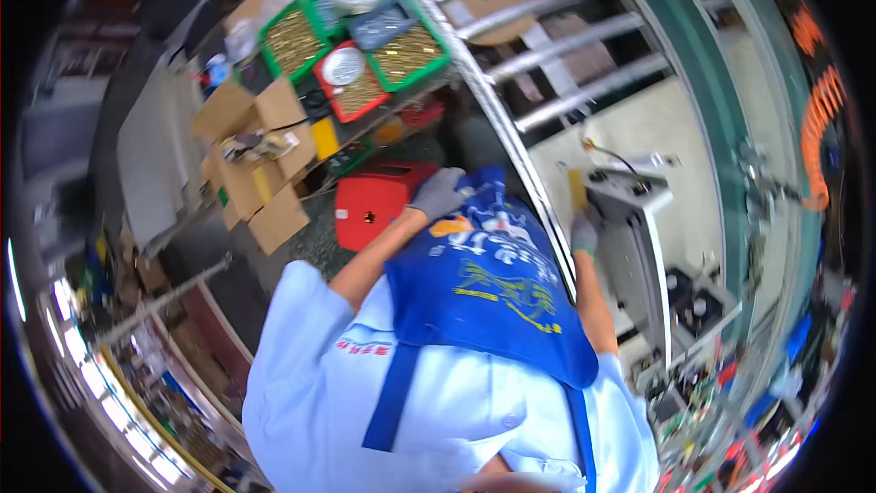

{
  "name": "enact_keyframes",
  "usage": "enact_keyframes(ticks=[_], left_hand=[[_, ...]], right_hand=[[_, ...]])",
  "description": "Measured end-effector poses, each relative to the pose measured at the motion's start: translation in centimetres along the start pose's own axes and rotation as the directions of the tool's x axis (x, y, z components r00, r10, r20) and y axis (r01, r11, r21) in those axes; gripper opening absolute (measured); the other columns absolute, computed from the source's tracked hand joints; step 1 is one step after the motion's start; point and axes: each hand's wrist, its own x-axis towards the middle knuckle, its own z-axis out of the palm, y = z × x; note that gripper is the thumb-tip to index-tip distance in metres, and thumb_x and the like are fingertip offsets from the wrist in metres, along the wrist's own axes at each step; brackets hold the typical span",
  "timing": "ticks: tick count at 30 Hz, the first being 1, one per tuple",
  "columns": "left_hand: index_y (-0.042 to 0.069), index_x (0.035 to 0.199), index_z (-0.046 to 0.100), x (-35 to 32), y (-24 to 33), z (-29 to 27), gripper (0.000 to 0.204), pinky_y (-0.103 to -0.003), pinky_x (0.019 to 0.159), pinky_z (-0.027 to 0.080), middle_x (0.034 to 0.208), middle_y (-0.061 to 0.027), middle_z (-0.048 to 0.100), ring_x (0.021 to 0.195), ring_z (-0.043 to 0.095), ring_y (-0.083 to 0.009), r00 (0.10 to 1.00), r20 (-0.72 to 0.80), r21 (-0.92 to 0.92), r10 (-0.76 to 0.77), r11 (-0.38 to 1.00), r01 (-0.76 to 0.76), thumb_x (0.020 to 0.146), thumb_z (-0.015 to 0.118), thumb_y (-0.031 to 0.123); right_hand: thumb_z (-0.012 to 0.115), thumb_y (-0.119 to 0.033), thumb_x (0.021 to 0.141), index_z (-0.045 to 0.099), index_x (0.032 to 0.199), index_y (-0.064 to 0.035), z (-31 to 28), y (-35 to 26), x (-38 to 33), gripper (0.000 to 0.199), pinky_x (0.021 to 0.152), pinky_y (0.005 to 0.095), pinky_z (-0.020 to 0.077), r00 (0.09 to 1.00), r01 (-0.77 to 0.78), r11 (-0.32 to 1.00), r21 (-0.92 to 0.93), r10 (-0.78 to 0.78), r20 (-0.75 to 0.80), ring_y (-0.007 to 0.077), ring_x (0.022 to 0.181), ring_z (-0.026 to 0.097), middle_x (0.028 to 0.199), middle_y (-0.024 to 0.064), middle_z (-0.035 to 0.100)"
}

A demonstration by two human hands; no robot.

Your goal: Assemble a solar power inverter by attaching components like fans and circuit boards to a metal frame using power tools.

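My left hand (440, 194), in a grey glove, lies between a red plastic box (376, 205) and the top of my blue apron (493, 265). Its fingers look stretched out, with nothing visible in them. Over on the right, my gloved right hand (585, 232) is at the near-left side of a white-edged metal appliance housing (652, 246). A yellowish-brown strip (578, 190) stands just beyond those fingers; whether they grip it is hidden. Dark wires (610, 155) and a small metal bracket (652, 162) lie past the housing.
A metal rail (497, 105) with rollers (566, 25) runs along the line. To the left are an open cardboard box (251, 173), green bins (292, 39) and a red bin (351, 91) of brass-coloured parts. Black round parts (698, 301) sit on the right.
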Motion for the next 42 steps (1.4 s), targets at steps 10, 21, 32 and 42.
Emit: enact_keyframes(ticks=[10,21,32,42], left_hand=[[-0.001,0.115,0.057,-0.3,-4.6,-4.4,0.047,-0.042,0.092,0.045,0.113,-0.0228,0.059,0.108,0.056,-0.0377,0.955,-0.277,-0.229,-0.104,0.973,0.039,0.082,0.063,0.032],[0.001,0.104,0.061,3.7,-12.7,-15.3,0.027,-0.042,0.078,0.049,0.097,-0.0185,0.062,0.09,0.061,-0.0344,0.807,-0.588,-0.081,-0.049,0.997,0.002,0.083,0.061,0.018],[0.008,0.099,0.061,8.9,-14.8,-20.5,0.02,-0.045,0.073,0.05,0.096,-0.0154,0.059,0.088,0.06,-0.0365,0.833,-0.489,0.268,0.259,0.953,-0.14,0.079,0.059,0.007],[0.011,0.107,0.06,15.4,-10.9,-24.8,0.024,-0.044,0.072,0.049,0.095,-0.0159,0.059,0.086,0.06,-0.0353,0.777,-0.55,0.23,0.306,0.95,-0.212,0.084,0.055,0.009]], right_hand=[[0.058,-0.025,0.085,0.063,0.105,0.0054,-2.1,-1.9,-0.8,0.037,0.072,0.0407,0.051,0.937,-0.14,0.945,0.294,0.223,-0.271,0.0352,0.079,0.065,0.094,0.0211,0.067],[0.064,-0.017,0.081,0.065,0.09,0.0074,-1.6,-0.8,0.6,0.026,0.051,0.0321,0.0467,0.912,-0.289,0.66,0.693,0.41,-0.01,0.0192,0.057,0.059,0.075,0.0138,0.064],[0.064,-0.023,0.079,0.069,0.097,0.0007,-3.8,-4.9,-1.1,0.03,0.085,0.0398,0.0465,0.819,-0.371,0.882,0.29,0.458,-0.345,0.0306,0.094,0.063,0.1,0.0157,0.069],[0.065,-0.027,0.078,0.064,0.101,0.0059,-3.7,-9.6,-3.8,0.04,0.079,0.0417,0.0488,0.824,-0.484,0.837,0.257,0.534,-0.19,0.0319,0.086,0.065,0.092,0.0198,0.068]])
